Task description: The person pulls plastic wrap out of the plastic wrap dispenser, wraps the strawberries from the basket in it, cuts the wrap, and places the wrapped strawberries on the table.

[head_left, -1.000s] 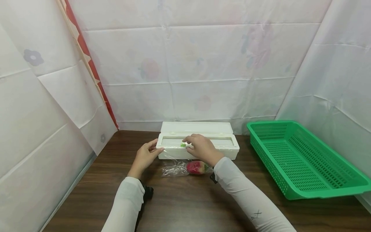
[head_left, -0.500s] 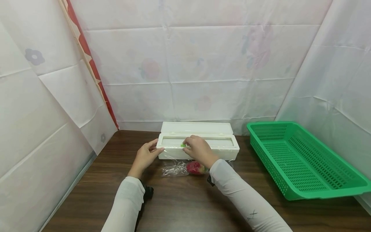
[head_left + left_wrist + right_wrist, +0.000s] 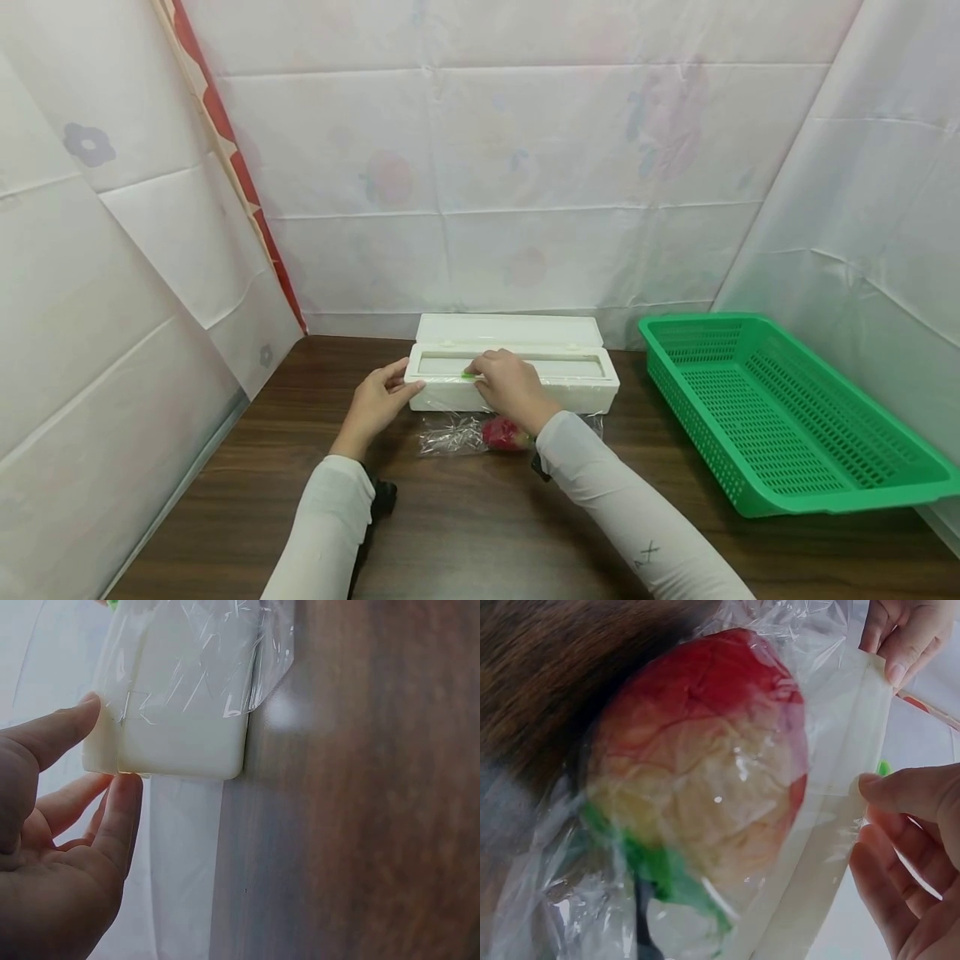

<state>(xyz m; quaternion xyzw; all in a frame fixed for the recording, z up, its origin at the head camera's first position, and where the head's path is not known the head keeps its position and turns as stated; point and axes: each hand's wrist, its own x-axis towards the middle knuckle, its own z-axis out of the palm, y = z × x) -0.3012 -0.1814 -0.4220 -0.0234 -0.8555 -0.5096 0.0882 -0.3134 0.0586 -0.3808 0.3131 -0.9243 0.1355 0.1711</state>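
Box (image 3: 447, 397), just below the center of the head view: white, long, set crosswise on the table (image 3: 465, 542), with its lid (image 3: 510, 329) tilted back along the rear edge. A green slider (image 3: 468, 375) sits on the upper front edge, left of the box's middle. The right hand (image 3: 516, 388) pinches this slider between thumb and fingertips, with little gap between them. The left hand (image 3: 379, 405) grips the box's left end, its thumb on the upper front edge and its fingers against the end face; the left wrist view shows this hold at the left of the frame. Clear film (image 3: 448, 437) passes from the box's upper edge down over its front and onto the table. Within the film, just below the box in the head view, lies a fruit (image 3: 501, 433), red and pale yellow; the right wrist view shows its green leafy part at lower left, and the right wrist partly covers it in the head view. A green basket (image 3: 700, 421) with perforated walls stands at the right of the frame. Pale patterned cloth (image 3: 517, 158) fills the upper part.
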